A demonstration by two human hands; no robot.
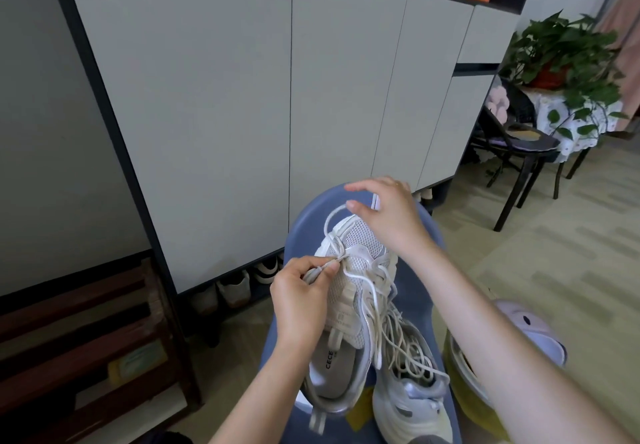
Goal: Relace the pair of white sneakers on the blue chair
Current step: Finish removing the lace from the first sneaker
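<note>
Two sneakers (360, 298) lie on the chair (311, 222); left hand (301, 301) pinches lace (332, 222) at the toe end, right hand (384, 211) hovers spread just beyond.

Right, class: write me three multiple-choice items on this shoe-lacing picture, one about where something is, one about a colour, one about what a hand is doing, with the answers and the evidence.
1. Where does the potted plant stand?
A. on a cloth-covered table at the far right
B. on the blue chair
C. on top of the cabinet

2. What colour is the chair under the sneakers?
A. red
B. blue
C. black

3. What is the left hand doing?
A. lying flat on the floor
B. gripping a chair leg
C. pinching a lace at the upper sneaker

Answers: 1 A, its red pot sits on the patterned cloth there. 2 B, the curved seat back shows blue. 3 C, thumb and finger close on the lace near the eyelets, while the right hand hovers open above the toe.
</note>
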